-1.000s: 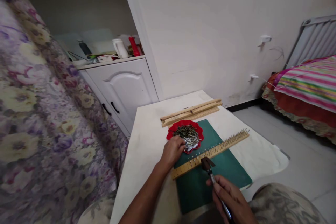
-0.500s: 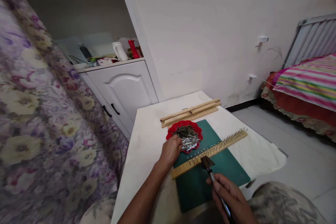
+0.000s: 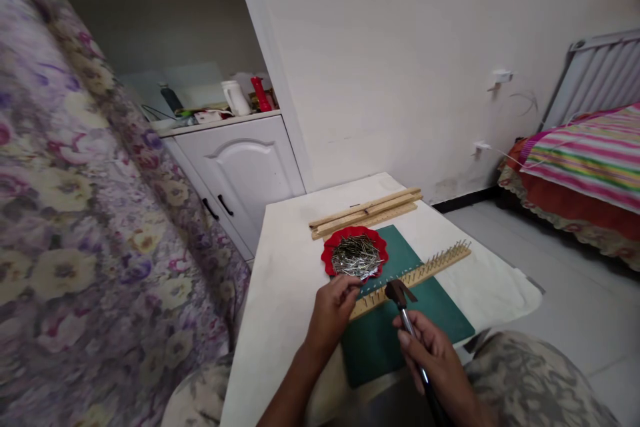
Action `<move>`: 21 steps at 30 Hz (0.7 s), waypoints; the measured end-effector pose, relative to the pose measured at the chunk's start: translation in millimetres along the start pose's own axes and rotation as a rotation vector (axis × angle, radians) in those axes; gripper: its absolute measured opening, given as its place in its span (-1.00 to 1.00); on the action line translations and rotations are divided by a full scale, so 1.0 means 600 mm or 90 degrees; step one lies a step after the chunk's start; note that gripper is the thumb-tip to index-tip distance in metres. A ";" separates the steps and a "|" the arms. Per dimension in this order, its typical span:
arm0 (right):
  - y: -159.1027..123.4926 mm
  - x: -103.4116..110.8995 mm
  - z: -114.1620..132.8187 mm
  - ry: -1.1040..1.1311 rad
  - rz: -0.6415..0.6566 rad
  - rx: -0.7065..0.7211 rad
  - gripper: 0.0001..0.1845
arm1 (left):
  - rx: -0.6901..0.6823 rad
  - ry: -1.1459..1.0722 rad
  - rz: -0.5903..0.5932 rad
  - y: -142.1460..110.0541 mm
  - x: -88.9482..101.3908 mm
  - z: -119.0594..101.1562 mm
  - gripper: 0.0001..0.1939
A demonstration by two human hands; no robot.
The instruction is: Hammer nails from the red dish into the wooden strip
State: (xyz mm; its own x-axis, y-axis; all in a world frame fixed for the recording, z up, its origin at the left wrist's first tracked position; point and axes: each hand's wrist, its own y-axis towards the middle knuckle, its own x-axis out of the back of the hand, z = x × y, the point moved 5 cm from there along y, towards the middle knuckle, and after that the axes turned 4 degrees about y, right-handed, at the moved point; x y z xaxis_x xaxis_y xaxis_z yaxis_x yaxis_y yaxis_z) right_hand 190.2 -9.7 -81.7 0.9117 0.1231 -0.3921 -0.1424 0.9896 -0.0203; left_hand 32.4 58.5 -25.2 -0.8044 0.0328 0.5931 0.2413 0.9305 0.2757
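Observation:
My right hand [image 3: 433, 353] is wrapped around the handle of a claw hammer [image 3: 407, 321], whose dark head hovers over the near edge of a wooden strip [image 3: 423, 273]. Rows of upright nails [image 3: 445, 257] stand in that strip, densest toward its right end. At the strip's left end is my left hand [image 3: 333, 310], fingertips pinched together on what looks like a nail, largely hidden by the fingers. Just beyond it sits a red scalloped bowl [image 3: 327, 257] heaped with loose nails [image 3: 357, 255]. Under the strip lies a green mat [image 3: 375, 353].
Several wooden strips [image 3: 367, 212] lie at the back of the white-covered table [image 3: 287, 267]. A floral curtain [image 3: 115, 233] hangs at the left, beside a white cabinet [image 3: 250, 167]. To the right is a bed [image 3: 590, 160] with a striped cover.
My left hand has come away from the bowl's nails toward me, over the strip's left end. The hammer has shifted slightly and its head is turned a little. The whole view has moved somewhat.

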 end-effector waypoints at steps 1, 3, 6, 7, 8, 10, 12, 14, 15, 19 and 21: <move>0.001 0.000 0.002 0.002 -0.007 0.008 -0.65 | 0.040 -0.071 0.006 -0.011 -0.009 -0.001 -0.81; 0.002 0.001 0.004 0.000 -0.017 0.017 -0.66 | 0.111 -0.217 0.027 -0.032 -0.031 -0.002 -0.78; 0.000 0.000 0.003 -0.014 -0.017 0.020 -0.65 | 0.156 -0.394 0.044 -0.054 -0.058 -0.011 -0.78; -0.001 -0.001 0.001 -0.018 -0.014 0.019 -0.65 | 0.163 -0.435 0.045 -0.058 -0.064 -0.015 -0.80; -0.003 -0.003 -0.002 -0.020 -0.010 0.018 -0.65 | 0.169 -0.470 0.045 -0.062 -0.068 -0.018 -0.82; -0.006 -0.007 -0.007 -0.020 -0.002 0.021 -0.66 | 0.189 -0.525 0.038 -0.067 -0.073 -0.024 -0.85; -0.008 -0.010 -0.010 -0.015 -0.002 0.029 -0.68 | 0.210 -0.567 0.013 -0.069 -0.075 -0.028 -0.83; -0.009 -0.012 -0.013 -0.013 -0.008 0.032 -0.69 | 0.225 -0.614 -0.016 -0.071 -0.077 -0.032 -0.81; -0.009 -0.012 -0.013 -0.013 -0.011 0.030 -0.68 | 0.229 -0.643 -0.026 -0.072 -0.080 -0.034 -0.81; -0.014 -0.011 -0.009 -0.011 -0.024 0.020 -0.64 | 0.248 -0.734 -0.030 -0.086 -0.099 -0.029 -0.81; -0.018 -0.008 -0.005 -0.007 -0.031 0.021 -0.63 | 0.258 -0.728 -0.025 -0.098 -0.106 -0.016 -0.81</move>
State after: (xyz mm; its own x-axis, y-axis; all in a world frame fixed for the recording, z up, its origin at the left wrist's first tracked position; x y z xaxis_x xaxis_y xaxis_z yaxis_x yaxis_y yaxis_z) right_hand 185.9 -21.0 -82.5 0.9214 0.0754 -0.3812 -0.0852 0.9963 -0.0088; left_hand 74.4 -1.7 -71.7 -0.8718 0.1145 -0.4762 0.1832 0.9780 -0.1002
